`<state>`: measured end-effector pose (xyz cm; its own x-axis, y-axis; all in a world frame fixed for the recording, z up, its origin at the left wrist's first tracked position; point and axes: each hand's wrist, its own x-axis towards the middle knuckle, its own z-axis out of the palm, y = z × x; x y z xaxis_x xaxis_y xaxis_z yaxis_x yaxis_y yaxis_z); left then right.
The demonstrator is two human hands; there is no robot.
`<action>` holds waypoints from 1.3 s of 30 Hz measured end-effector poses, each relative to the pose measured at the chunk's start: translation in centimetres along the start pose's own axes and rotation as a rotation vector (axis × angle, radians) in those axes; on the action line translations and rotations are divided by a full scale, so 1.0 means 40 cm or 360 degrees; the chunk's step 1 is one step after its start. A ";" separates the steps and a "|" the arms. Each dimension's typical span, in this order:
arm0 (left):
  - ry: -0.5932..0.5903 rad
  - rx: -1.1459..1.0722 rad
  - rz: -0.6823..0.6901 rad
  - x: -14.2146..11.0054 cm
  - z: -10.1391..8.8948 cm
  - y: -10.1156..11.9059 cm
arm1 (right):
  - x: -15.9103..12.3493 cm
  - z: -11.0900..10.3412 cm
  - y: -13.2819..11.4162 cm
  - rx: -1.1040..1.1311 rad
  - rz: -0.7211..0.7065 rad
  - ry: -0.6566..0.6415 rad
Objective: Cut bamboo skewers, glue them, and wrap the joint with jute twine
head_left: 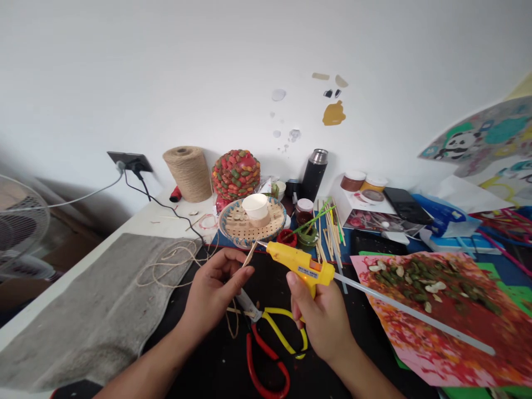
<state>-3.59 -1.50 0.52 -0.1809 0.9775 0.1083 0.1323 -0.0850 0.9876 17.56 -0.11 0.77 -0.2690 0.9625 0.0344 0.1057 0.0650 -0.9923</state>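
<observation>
Between the thumb and fingers of my left hand point(220, 282) is a thin wooden stick point(250, 254), its tip pointing up. My right hand point(318, 310) is wrapped round the handle of a yellow glue gun point(293, 258), whose nozzle is at or very near the stick's tip; whether they touch I cannot tell. A long translucent glue stick point(415, 314) runs out of the gun's back to the right. Below my hands, scissors with red handles point(268, 360) and a tool with yellow handles point(286, 332) lie on the black mat. Loose twine point(166, 266) trails left of my left hand.
Behind my hands a woven basket point(233, 233) holds a white paper cup point(255, 206). A twine spool point(189, 173), a pebbled ball point(236, 174) and a black flask point(315, 174) stand along the wall. A painted sheet point(457, 343) lies right, a grey cloth point(95, 310) left.
</observation>
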 end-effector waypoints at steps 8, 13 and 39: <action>0.0014 -0.0012 0.0008 -0.004 -0.001 0.005 | 0.002 -0.001 -0.006 0.0063 0.0019 0.0040; -0.0003 -0.0029 -0.0002 -0.002 -0.003 0.000 | 0.000 0.001 -0.010 0.0081 0.0022 0.0085; 0.0010 0.0019 -0.0003 -0.003 -0.006 -0.002 | -0.003 0.006 -0.014 -0.0005 -0.0023 0.0011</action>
<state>-3.80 -1.63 0.44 -0.1870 0.9765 0.1074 0.1439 -0.0809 0.9863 17.31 -0.32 1.30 -0.2642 0.9632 0.0498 0.1049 0.0800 -0.9913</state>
